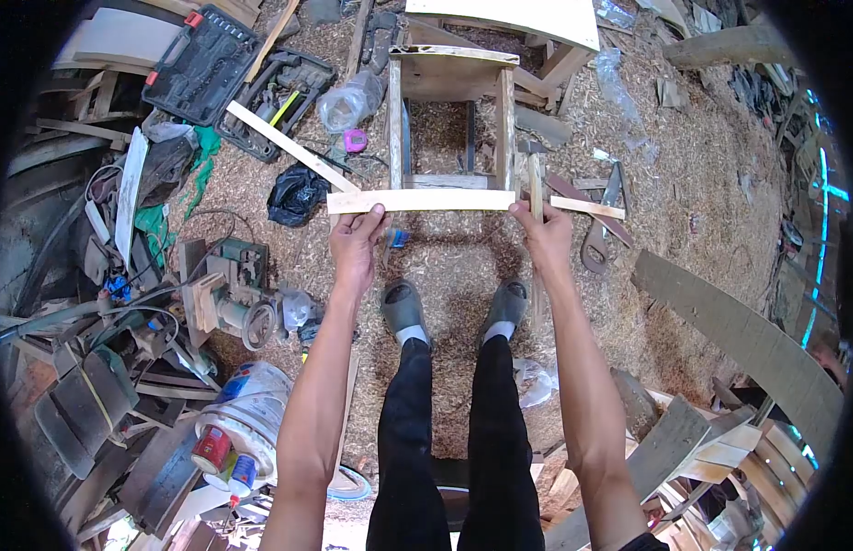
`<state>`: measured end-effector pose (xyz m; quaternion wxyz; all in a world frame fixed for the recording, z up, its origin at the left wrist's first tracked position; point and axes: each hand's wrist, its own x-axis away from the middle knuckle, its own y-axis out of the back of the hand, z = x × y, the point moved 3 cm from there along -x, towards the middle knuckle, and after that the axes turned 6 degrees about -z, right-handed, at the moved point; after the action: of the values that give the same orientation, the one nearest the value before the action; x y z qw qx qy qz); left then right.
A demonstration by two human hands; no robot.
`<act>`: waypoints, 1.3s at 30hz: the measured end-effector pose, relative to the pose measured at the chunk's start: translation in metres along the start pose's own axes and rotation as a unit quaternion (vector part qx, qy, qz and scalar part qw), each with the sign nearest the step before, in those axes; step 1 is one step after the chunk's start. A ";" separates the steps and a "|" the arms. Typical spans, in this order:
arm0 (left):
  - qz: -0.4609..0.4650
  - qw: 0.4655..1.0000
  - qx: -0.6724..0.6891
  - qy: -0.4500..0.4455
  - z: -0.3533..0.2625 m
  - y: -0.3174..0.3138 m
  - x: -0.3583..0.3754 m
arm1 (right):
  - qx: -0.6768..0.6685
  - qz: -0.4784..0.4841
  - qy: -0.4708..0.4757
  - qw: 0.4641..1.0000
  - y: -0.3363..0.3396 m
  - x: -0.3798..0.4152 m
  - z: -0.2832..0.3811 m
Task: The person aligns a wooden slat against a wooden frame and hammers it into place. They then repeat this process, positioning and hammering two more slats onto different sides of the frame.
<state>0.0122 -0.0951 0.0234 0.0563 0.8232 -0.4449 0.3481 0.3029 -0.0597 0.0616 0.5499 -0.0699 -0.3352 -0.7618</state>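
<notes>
A pale wooden strip (426,200) lies crosswise in front of me, one end at each hand. My left hand (355,246) pinches its left end, thumb on top and fingers beneath. At the right end, my right hand (544,241) has its thumb against the strip, with the other fingers partly hidden. Just beyond the strip stands a small wooden frame (396,119) with legs and a crosspiece; the strip overlaps its near end in this view. A narrow upright-looking stick (536,179) passes by my right hand.
Sawdust covers the floor. A handsaw (595,248) and wood offcuts lie right. At left are a pink tape measure (355,140), a black bag (296,195), an open tool case (201,69), a machine with a handwheel (259,326) and a white bucket (261,395). A long curved board (739,317) lies right.
</notes>
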 end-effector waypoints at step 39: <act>-0.027 0.989 0.081 0.118 -0.007 -0.028 0.019 | -0.095 -0.051 -0.077 0.991 -0.007 0.012 -0.009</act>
<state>0.0364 -0.0884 0.0466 0.0514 0.7900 -0.3828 0.4761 0.2940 -0.0736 0.0574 0.4733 -0.1630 -0.3062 -0.8097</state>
